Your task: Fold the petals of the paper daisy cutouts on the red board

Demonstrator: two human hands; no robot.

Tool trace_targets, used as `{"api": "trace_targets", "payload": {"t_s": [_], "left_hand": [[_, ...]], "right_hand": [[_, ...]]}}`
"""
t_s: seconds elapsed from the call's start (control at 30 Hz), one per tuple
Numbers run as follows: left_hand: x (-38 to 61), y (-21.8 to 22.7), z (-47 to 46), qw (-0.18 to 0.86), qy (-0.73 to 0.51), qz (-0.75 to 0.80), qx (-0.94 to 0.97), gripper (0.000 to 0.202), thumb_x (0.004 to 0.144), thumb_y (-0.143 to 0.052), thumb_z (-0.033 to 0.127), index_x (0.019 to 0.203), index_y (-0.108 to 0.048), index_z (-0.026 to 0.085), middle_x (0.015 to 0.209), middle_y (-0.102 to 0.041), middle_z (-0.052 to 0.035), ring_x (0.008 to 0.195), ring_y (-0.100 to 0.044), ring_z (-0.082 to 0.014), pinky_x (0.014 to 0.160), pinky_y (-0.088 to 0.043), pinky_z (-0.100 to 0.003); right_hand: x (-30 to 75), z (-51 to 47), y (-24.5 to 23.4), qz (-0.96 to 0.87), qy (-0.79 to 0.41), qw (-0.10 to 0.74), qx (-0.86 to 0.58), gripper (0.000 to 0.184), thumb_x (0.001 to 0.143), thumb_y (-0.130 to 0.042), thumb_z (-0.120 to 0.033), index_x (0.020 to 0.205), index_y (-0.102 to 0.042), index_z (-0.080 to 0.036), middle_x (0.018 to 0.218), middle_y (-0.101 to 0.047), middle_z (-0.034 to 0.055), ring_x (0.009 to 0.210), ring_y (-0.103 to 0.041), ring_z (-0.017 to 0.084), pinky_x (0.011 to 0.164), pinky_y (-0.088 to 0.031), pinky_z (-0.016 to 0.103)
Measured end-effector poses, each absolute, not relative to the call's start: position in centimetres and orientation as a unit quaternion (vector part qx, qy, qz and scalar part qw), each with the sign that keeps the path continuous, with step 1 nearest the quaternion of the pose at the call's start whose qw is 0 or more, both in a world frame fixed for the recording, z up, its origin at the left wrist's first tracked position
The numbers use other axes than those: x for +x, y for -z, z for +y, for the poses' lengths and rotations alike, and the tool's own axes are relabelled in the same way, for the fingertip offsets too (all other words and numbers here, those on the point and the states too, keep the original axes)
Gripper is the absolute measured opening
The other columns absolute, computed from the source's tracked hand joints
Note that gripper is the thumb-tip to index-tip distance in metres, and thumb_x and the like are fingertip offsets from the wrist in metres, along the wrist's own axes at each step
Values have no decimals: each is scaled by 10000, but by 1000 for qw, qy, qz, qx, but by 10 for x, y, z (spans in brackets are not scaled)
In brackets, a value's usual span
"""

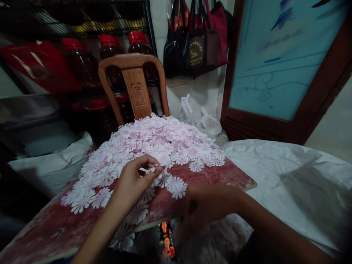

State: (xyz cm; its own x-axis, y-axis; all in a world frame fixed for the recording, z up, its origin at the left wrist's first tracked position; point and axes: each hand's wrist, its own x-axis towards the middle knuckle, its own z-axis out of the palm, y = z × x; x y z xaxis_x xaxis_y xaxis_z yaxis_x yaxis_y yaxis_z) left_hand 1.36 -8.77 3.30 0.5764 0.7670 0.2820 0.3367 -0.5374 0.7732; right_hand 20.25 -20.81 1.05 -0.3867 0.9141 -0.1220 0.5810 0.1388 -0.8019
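A large heap of white and pale pink artificial flower pieces (154,135) covers much of a reddish board (209,176). At the near side of the heap, my left hand (140,172) pinches a flower piece (156,169) between thumb and fingers. My right hand (198,205) hangs over the board's near edge, blurred and dark, with its fingers curled down; what it holds, if anything, cannot be made out. Loose flower pieces (177,187) lie between the two hands, and others (123,234) trail down past the near edge below my left forearm.
A carved wooden chair (139,91) stands behind the board. White sacking (275,165) spreads at the right, and a white sack (60,157) lies at the left. Red-lidded jars (110,46) line a rack. Bags (196,44) hang beside a glass-panelled door (275,66). A lit screen (166,238) shows below the board.
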Motion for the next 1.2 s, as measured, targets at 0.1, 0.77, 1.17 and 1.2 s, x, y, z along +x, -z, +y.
{"api": "trace_targets", "payload": {"t_s": [0.1, 0.77, 1.17, 1.2], "left_hand": [[15, -35, -89, 340, -309, 327, 826, 287, 761, -716, 450, 809, -695, 167, 836, -688, -22, 827, -593, -169, 712, -416, -254], [10, -6, -55, 224, -144, 319, 910, 466, 792, -654, 564, 1051, -647, 176, 1057, -653, -67, 974, -572, -222, 840, -420, -317], [29, -10, -64, 247, -277, 293, 881, 378, 950, -423, 470, 734, -493, 168, 712, -518, -1, 735, -483, -154, 706, -331, -261], [30, -11, -66, 268, -289, 291, 872, 395, 945, -427, 482, 704, -458, 171, 683, -489, 7, 709, -462, -147, 687, -323, -256]], "right_hand": [[201, -203, -7, -682, -399, 263, -553, 423, 779, -694, -559, 714, -655, -142, 592, -539, -35, 526, -424, 44, 450, -256, 174], [207, -191, -20, -605, -273, 494, -562, 394, 910, -517, -402, 627, -408, -150, 617, -343, -36, 617, -346, 68, 590, -269, 231], [200, -202, -8, -693, -254, 157, -656, 270, 587, -776, -335, 589, -560, -173, 573, -534, -47, 545, -421, 76, 488, -230, 236], [199, -200, -7, -678, -259, 179, -664, 331, 618, -773, -420, 607, -552, -173, 580, -533, -44, 551, -423, 79, 487, -231, 238]]}}
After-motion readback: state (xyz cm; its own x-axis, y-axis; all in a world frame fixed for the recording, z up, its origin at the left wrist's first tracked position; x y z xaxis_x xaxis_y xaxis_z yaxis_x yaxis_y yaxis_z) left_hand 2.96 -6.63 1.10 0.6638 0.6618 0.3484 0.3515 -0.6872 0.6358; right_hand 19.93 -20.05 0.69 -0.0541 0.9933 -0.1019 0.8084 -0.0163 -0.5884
